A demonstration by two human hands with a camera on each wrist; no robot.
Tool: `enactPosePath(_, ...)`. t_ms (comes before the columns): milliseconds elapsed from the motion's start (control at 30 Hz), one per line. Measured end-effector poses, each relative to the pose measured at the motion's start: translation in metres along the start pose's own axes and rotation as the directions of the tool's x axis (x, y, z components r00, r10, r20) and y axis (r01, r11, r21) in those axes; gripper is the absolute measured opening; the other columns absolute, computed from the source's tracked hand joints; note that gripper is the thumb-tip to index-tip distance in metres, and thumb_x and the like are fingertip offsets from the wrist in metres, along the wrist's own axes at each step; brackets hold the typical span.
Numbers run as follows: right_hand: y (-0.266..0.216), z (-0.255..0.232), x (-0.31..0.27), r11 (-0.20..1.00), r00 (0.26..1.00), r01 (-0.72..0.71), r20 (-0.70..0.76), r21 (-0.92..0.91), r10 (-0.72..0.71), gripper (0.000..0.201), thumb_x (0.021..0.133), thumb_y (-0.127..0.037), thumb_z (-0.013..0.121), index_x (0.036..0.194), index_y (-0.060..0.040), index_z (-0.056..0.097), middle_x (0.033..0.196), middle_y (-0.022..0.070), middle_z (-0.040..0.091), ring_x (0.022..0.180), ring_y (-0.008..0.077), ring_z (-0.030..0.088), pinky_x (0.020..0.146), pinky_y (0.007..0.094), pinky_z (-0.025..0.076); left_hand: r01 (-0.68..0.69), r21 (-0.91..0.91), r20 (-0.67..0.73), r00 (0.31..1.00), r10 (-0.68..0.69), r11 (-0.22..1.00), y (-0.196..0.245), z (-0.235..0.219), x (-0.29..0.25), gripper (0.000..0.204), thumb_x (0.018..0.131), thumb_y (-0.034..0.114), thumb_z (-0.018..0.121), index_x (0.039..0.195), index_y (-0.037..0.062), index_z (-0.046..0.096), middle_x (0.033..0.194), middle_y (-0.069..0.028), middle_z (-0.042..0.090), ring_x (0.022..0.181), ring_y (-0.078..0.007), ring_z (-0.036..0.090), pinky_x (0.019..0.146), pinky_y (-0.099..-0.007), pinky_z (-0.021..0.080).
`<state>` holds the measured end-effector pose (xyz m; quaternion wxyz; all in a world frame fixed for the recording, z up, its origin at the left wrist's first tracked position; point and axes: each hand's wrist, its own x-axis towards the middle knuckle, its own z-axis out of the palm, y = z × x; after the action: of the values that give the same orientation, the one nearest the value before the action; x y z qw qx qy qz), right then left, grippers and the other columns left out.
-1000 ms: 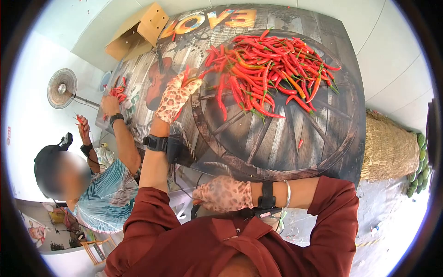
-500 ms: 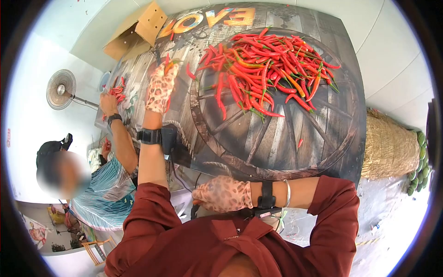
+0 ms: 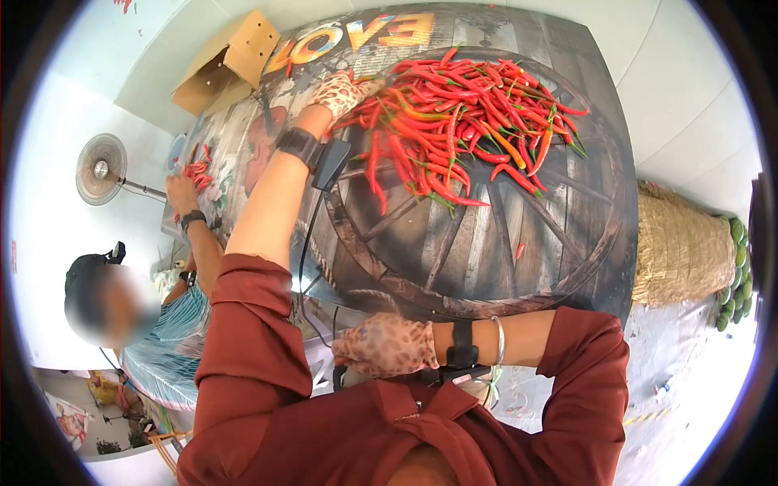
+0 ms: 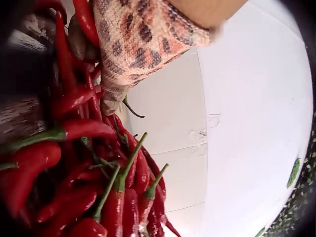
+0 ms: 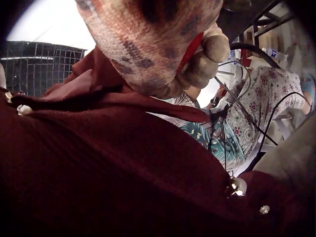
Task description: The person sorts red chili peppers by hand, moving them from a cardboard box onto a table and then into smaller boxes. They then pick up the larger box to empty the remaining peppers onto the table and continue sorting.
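Note:
A large heap of red chili peppers (image 3: 486, 105) with green stems lies on the table (image 3: 462, 251). My left hand (image 3: 336, 93), in a leopard-print glove, is at the heap's left edge. In the left wrist view its fingertips reach down among the peppers, and a red chili pepper (image 4: 86, 22) lies within its grasp. My right hand (image 3: 385, 346), gloved alike, is held close to my chest, below the table edge. The right wrist view shows its fingers (image 5: 215, 48) curled round a red chili pepper (image 5: 191, 52), mostly hidden by the glove.
An open cardboard box (image 3: 227, 65) stands at the far left of the table. Another person (image 3: 174, 340) sits on the left, with one hand near a small pile of chilies (image 3: 196, 172). A stray pepper piece (image 3: 519, 251) lies near the front. A fan (image 3: 101, 168) stands behind.
My left hand moved left from the heap with peppers in it, then came back right to the heap's edge. My right hand stayed near my chest. The other person's raised hand came down.

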<state>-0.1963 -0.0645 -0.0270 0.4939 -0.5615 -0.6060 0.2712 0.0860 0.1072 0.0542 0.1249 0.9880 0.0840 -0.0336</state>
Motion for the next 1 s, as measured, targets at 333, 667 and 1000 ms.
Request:
enactPosePath(333,0.028,0.029,-0.004,0.885,0.995,0.034,-0.096,0.464,0.013,0.023,0.085,-0.017,0.054,0.102,-0.002,0.055,0.097,0.0139,0.063,0.09,0.0313,0.06,0.077,0.0362,0.05,-0.259,-0.165,0.037,0.962,0.269,0.952,-0.019,0.011,0.011,0.063,0.08,0.056,0.056,0.115,0.0031,0.059,0.119,-0.0187,0.057,0.109,-0.0314,0.055,0.091,-0.0353,0.043)
enactPosePath(667,0.012,0.011,0.0,0.997,0.997,0.068,-0.031,-0.044,-0.07,0.019,0.085,-0.018,0.054,0.097,-0.004,0.054,0.091,0.0124,0.062,0.085,0.0314,0.06,0.071,0.0373,0.05,-0.208,-0.185,0.046,0.974,0.22,0.96,-0.007,0.004,-0.002,0.055,0.077,0.05,0.064,0.107,0.0031,0.062,0.106,-0.0193,0.063,0.098,-0.0304,0.06,0.084,-0.0361,0.045)
enactPosePath(1000,0.019,0.022,-0.001,0.872,0.999,-0.032,-0.014,0.488,0.044,0.012,0.092,-0.013,0.052,0.101,-0.0055,0.054,0.092,0.001,0.055,0.078,0.0117,0.054,0.065,0.0237,0.045,-0.114,0.138,0.011,0.994,0.113,0.984,0.017,-0.005,-0.013,0.061,0.073,0.04,0.068,0.111,-0.0052,0.053,0.112,-0.026,0.058,0.107,-0.0363,0.056,0.089,-0.0392,0.045)
